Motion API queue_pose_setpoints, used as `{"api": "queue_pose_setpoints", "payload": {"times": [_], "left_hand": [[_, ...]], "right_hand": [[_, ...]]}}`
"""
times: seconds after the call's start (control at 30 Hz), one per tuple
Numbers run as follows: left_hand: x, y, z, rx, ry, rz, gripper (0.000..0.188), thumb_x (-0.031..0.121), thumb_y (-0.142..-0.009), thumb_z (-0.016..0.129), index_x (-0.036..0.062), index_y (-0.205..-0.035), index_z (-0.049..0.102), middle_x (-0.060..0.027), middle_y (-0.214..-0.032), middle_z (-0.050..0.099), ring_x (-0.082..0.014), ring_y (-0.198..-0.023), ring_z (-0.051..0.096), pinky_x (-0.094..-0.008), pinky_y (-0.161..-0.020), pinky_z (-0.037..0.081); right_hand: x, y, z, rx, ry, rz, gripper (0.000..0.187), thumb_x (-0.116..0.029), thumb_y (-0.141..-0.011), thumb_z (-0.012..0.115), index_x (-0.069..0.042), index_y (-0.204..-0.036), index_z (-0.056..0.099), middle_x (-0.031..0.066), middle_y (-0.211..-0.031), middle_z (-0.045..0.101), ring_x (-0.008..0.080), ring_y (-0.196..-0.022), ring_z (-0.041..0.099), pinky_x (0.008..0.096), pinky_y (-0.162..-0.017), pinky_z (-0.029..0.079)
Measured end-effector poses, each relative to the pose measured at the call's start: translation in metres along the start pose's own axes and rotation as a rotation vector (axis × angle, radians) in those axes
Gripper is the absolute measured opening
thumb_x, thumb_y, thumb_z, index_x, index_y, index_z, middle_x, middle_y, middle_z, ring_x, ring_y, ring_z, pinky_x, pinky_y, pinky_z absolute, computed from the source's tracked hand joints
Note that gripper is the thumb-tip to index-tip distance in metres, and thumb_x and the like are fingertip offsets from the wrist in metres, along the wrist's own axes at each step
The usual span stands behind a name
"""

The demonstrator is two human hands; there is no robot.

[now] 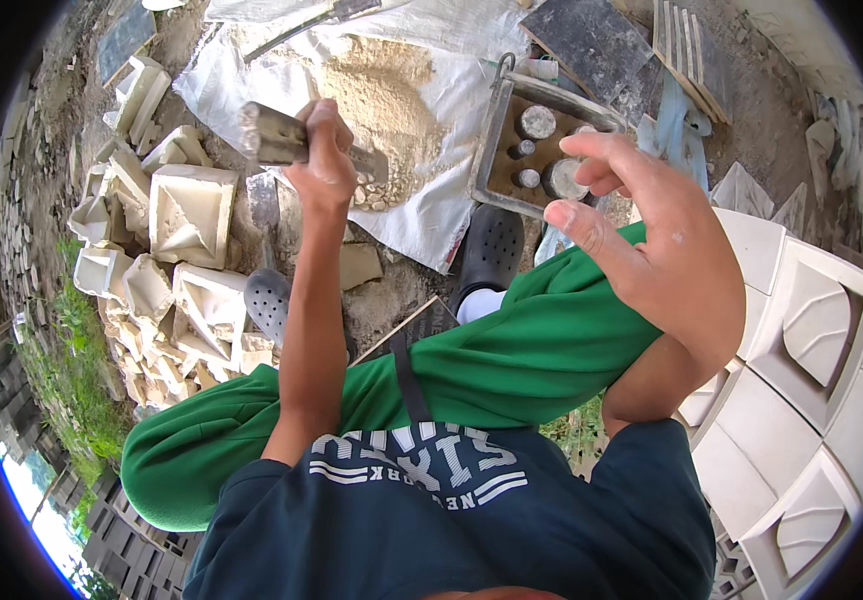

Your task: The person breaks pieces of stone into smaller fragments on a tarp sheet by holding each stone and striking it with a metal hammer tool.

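Note:
My left hand (324, 160) is closed around a short, thick, grey-brown bar-shaped tool (279, 136), held above the edge of a pile of tan sandy material (377, 95). The tool's far side, past my fingers, looks flat and grey; its exact kind I cannot make out. Fingers curved and thumb apart, my right hand (677, 240) hangs over the near right corner of a grey rectangular box mould (492, 135). Nothing shows between those fingers. Inside the mould, several round pale-topped cylinders (536, 123), large and small, stand in brown material. My right fingers partly cover some of them.
White sheeting (432, 215) lies under the sandy pile. Pale square cast blocks (192, 215) and broken pieces are heaped at left. Patterned cream blocks (817, 315) stand at right. Dark boards (592, 45) lie beyond the mould. My shoes (492, 250) are close to the sheeting.

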State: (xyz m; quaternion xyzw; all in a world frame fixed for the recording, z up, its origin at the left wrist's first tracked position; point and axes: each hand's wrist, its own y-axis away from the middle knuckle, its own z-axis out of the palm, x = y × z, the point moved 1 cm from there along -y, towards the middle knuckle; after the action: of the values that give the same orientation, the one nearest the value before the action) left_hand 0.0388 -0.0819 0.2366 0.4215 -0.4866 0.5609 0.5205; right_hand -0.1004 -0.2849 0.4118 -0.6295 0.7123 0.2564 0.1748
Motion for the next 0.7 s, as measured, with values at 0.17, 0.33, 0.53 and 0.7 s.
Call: {"api": "queue_pose_setpoints", "payload": {"times": [0.17, 0.33, 0.53, 0.7], "left_hand": [[-0.051, 0.002, -0.005, 0.005, 0.036, -0.078, 0.034, 0.013, -0.084, 0.051, 0.01, -0.054, 0.036, 0.0043, -0.048, 0.033, -0.0048, -0.044, 0.028, -0.0239, -0.04, 0.02], [0.001, -0.001, 0.001, 0.006, -0.026, 0.064, 0.035, 0.016, -0.082, 0.048, 0.01, -0.051, 0.034, 0.0032, -0.047, 0.031, -0.0054, -0.043, 0.025, -0.0257, -0.04, 0.019], [-0.054, 0.004, -0.009, -0.006, -0.008, -0.004, 0.029, 0.012, -0.084, 0.05, 0.0085, -0.058, 0.037, 0.0055, -0.051, 0.031, -0.0038, -0.046, 0.026, -0.0241, -0.041, 0.019], [-0.036, 0.006, -0.004, 0.008, 0.072, -0.082, 0.029, 0.012, -0.083, 0.051, 0.0082, -0.058, 0.039, 0.0052, -0.051, 0.032, -0.0042, -0.046, 0.027, -0.0237, -0.041, 0.019]], "right_hand": [[-0.001, -0.007, 0.001, -0.017, -0.026, 0.022, 0.042, -0.029, -0.079, 0.065, -0.001, -0.108, 0.055, 0.0138, -0.085, 0.059, 0.0238, -0.082, 0.058, 0.0325, -0.076, 0.045], [0.001, 0.001, -0.002, 0.024, -0.001, -0.01, 0.043, -0.03, -0.079, 0.065, -0.002, -0.109, 0.055, 0.0143, -0.086, 0.06, 0.0242, -0.083, 0.058, 0.0325, -0.077, 0.045], [-0.001, 0.001, 0.0, -0.002, -0.03, -0.014, 0.043, -0.03, -0.079, 0.065, -0.002, -0.109, 0.055, 0.0141, -0.086, 0.06, 0.0236, -0.082, 0.058, 0.0319, -0.077, 0.045], [-0.001, -0.004, 0.001, -0.011, -0.038, 0.0, 0.041, -0.03, -0.079, 0.065, -0.003, -0.109, 0.055, 0.0135, -0.085, 0.06, 0.024, -0.081, 0.058, 0.0325, -0.076, 0.045]]}}
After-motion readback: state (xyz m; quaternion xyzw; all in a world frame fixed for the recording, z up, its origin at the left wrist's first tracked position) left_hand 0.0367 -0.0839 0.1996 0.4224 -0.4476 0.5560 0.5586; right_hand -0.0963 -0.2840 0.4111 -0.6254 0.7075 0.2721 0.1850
